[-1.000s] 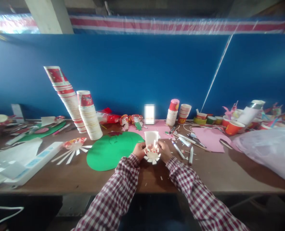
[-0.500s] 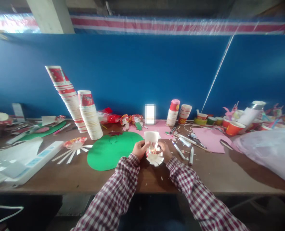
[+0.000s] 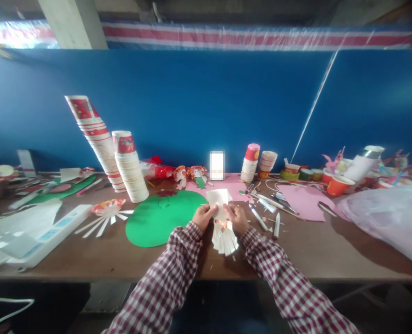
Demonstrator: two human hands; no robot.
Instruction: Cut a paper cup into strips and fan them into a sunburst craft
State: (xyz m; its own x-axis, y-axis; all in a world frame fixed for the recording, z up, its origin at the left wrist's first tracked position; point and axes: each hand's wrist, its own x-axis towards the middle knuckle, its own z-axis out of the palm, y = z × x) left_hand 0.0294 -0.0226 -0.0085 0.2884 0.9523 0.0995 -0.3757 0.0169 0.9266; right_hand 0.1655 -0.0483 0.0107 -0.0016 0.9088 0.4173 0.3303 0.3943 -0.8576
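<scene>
My left hand (image 3: 203, 216) and my right hand (image 3: 237, 218) meet at the middle of the brown table (image 3: 296, 250), both pinching a white paper piece (image 3: 218, 200) joined to a cut paper cup (image 3: 224, 236). The cup's wall is slit into several white strips that hang down toward me, with a red print near its top. A large green paper oval (image 3: 159, 218) lies just left of my hands. Both sleeves are red-and-white checked.
Two tall stacks of red-and-white paper cups (image 3: 122, 162) lean at the left. Shorter cup stacks (image 3: 258, 163), pink paper sheets (image 3: 303, 199), pens (image 3: 267, 213) and coloured cups (image 3: 334, 183) lie right. A clear plastic bag (image 3: 390, 218) fills the far right. A flattened strip cup (image 3: 106, 211) lies left.
The cup's strips, splayed out in a ring before, now hang down together toward me. My hands have shifted their grip higher onto the white paper piece.
</scene>
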